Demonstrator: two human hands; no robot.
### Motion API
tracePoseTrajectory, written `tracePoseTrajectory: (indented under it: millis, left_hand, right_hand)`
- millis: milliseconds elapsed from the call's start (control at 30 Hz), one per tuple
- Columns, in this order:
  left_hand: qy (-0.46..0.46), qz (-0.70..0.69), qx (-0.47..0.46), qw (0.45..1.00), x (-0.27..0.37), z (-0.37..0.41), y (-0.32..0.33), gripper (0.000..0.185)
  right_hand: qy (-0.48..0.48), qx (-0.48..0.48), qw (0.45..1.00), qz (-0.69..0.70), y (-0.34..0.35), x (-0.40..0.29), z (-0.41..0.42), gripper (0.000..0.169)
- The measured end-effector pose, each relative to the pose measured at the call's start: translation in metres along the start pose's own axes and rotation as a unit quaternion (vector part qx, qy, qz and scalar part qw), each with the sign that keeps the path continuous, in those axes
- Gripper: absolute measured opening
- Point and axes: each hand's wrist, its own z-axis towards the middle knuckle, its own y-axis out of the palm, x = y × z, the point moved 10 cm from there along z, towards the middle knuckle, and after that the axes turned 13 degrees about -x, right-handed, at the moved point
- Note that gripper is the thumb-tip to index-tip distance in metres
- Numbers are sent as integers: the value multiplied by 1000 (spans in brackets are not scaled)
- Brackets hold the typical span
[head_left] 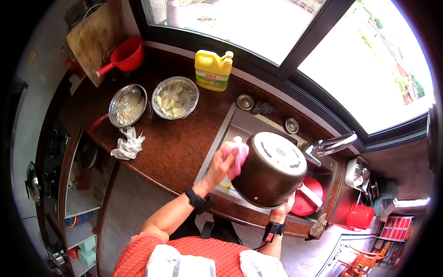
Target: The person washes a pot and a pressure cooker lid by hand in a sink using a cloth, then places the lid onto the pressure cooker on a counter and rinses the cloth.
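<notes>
Over the sink [221, 133] a dark cooking pot [264, 180] is held tilted, its pale, worn base turned up and away from me. My right hand [284, 207] grips the pot by its rim from below. In my left hand [221, 164] is a bunched pink cloth [238, 157], pressed to the pot's left side. The pot hides much of the sink. A red plastic vessel with a white handle [306, 199] lies in the right part of the sink, partly behind the pot. The chrome faucet [334, 143] rises just beyond the pot.
On the wooden counter [173, 149] are a plastic-wrapped bowl of cut vegetables [175, 98], a metal bowl with a ladle [127, 105], a crumpled white cloth [128, 143] and a yellow detergent jug [213, 71]. Two sink strainers [245, 102] sit behind the sink. A red dipper [126, 55] stands back left.
</notes>
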Motion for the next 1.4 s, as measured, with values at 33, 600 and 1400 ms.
tracePoseTrajectory:
  millis: [33,600,1400]
  left_hand:
    - [53,76,26,995,19,-13,4,21]
    - [-144,-37,-22,989,-104,7,-45,37]
    - [126,512,-108,843,99,-48,125,29]
  right_hand:
    - [-6,-3,999,-32,-8,-7,-1,48]
    - [-26,-63,982,-178,-33,-23,-15,49]
    - [55,13,821,-569,27,48,-11,42]
